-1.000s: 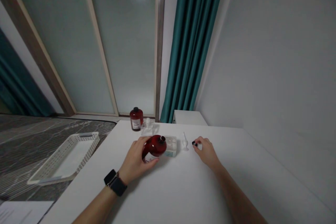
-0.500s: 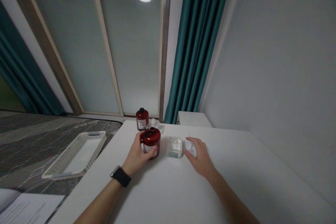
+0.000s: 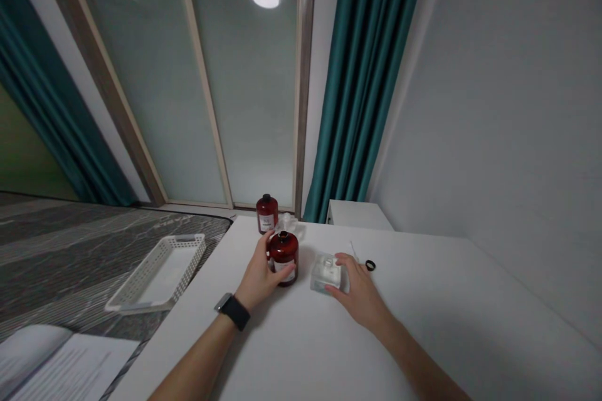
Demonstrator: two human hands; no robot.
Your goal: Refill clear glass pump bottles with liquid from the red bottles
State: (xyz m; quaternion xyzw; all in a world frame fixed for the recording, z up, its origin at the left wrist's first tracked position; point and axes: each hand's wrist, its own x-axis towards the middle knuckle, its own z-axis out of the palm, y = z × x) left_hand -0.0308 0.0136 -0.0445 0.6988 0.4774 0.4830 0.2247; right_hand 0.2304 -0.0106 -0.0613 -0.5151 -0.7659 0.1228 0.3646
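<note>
Your left hand (image 3: 264,276) wraps a glossy, round-shouldered red bottle (image 3: 284,249) below frame centre, your half-curled right hand (image 3: 358,293) at a clear boxy container (image 3: 323,271), grip unclear.

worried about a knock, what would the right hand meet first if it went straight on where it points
Most likely the clear box, just ahead of the right hand; whether they touch is unclear.
</note>
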